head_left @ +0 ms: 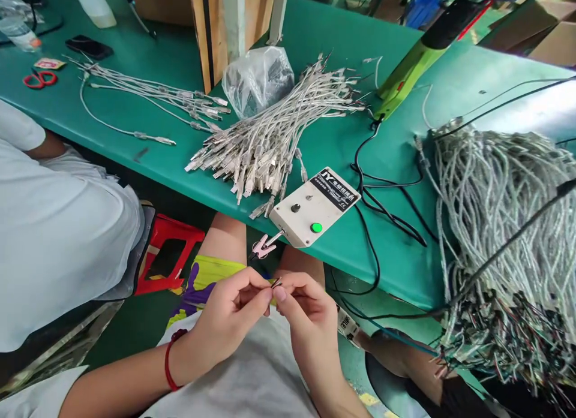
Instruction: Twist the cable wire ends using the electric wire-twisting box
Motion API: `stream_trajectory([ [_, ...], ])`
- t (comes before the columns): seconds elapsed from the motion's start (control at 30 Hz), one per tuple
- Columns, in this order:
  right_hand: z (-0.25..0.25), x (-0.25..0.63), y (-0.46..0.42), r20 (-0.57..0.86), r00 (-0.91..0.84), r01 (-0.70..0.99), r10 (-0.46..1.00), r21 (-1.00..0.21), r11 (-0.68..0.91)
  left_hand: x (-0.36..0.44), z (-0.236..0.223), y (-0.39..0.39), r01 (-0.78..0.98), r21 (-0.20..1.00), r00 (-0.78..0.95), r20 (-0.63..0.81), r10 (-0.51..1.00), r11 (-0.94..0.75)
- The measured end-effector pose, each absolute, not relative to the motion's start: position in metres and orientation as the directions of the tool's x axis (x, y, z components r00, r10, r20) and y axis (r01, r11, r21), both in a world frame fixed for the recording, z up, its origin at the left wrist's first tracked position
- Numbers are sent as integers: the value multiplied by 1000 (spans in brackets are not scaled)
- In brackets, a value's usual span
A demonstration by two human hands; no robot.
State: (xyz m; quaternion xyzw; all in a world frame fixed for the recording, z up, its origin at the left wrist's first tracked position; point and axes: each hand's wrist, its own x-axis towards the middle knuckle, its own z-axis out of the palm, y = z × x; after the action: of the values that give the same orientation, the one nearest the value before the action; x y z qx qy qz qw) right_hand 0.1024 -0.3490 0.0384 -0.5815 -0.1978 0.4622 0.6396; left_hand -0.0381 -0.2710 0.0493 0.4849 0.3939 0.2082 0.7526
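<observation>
My left hand [234,313] and my right hand [308,319] meet fingertip to fingertip above my lap. Both are closed in a pinch on some thin wire ends [277,282], whose short dark tips poke up between the thumbs and forefingers. Whatever the wires lead to is hidden by my fingers. Just beyond them, at the table's front edge, lies a white box-shaped electric device [315,208] with a black knob and a lit green button. A small pink clip [262,247] sits on the metal shaft that sticks out of it towards me.
White USB cables [265,145] lie piled behind the device, with fewer cables [153,94] to the left. A large bundle of cables [504,226] with bared coloured wires hangs at the right. A green-and-black tool [414,64], a plastic bag [258,79] and red scissors [40,79] are farther back.
</observation>
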Motion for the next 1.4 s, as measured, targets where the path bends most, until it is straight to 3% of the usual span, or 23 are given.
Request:
stream_trajectory([
  [0.33,27,96,-335,-429,385,-531,817,-827,-184,-46,41,-269,-76,876,539,-365,759,476],
  [0.5,15,99,-323,-466,317,-476,826,-832,-287,-52,27,-272,-70,884,382,-405,831,463],
  [0.67,1,111,-297,-465,335,-542,820,-807,-236,-51,14,-272,-72,890,241,-423,873,451],
  [0.8,1,114,-287,-488,220,-658,845,-714,-240,-47,8,-270,-79,896,221,-411,884,437],
  [0.9,4,114,-286,-504,230,-697,832,-682,-220,-44,3,-270,-90,900,213,-401,891,426],
  [1.4,3,118,-286,-538,240,-688,808,-681,-249,-39,0,-269,-121,907,235,-369,899,404],
])
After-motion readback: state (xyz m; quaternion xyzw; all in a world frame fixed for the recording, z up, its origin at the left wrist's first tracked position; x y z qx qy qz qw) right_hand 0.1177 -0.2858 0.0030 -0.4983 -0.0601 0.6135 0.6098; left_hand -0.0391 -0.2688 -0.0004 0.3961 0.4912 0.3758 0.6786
